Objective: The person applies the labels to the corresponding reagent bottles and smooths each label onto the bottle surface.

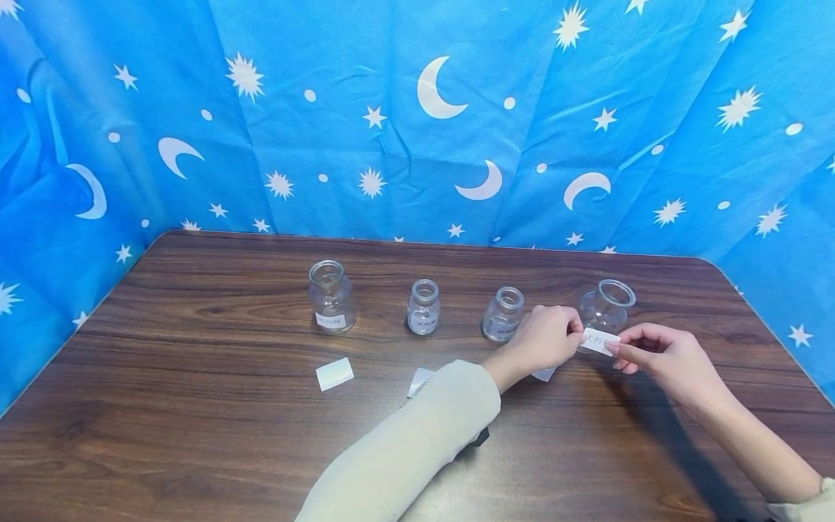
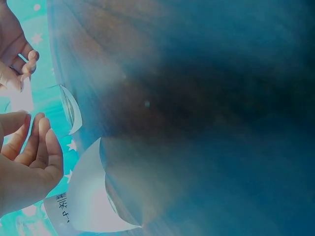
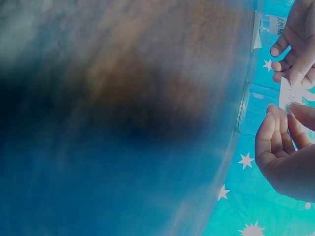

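Both hands pinch a small white label [image 1: 599, 341] with handwriting on it. The left hand [image 1: 546, 336] has it by the left end, the right hand [image 1: 675, 365] by the right end. Right behind the label stands a wide glass jar [image 1: 603, 308], its lower front partly covered. In the right wrist view the label [image 3: 286, 97] spans the gap between the two hands' fingertips. The left wrist view shows the left hand [image 2: 29, 162] with thumb and fingers bent toward the label. Beside the left hand is a small glass bottle [image 1: 503, 315] bearing a similar label.
Farther left stand another small labelled bottle [image 1: 423, 308] and a larger labelled jar [image 1: 330, 297]. A white paper piece [image 1: 335, 374] lies before the jar. Two more pieces, one white slip [image 1: 420, 380] and another slip [image 1: 544, 374], are partly hidden by the left arm. Blue star-patterned cloth [image 1: 391, 145] hangs behind the table.
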The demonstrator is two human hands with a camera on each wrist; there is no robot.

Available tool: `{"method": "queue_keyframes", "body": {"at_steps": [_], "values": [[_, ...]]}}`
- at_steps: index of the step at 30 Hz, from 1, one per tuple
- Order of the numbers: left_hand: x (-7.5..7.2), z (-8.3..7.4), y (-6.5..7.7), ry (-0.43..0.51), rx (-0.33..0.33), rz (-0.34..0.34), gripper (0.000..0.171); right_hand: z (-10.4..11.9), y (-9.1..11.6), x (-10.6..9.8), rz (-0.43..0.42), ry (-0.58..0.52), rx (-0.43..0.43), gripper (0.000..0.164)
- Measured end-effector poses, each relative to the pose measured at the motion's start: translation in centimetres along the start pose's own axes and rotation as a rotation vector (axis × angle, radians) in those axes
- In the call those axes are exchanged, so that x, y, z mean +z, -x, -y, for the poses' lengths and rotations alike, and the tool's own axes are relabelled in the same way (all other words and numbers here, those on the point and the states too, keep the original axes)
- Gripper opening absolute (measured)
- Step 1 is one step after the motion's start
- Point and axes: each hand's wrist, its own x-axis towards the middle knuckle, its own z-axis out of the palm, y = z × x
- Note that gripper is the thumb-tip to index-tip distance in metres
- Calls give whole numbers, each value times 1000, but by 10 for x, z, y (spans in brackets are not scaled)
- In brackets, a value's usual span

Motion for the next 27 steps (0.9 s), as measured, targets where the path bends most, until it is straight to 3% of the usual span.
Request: {"method": "queue_keyframes", "body": {"at_steps": [16, 27], "values": [[1, 0, -1, 19, -5, -20, 10, -1, -1, 1, -2, -44, 4, 20], [0, 0, -2, 26, -18, -27, 13, 0, -1, 1, -23, 4, -12, 22]]}}
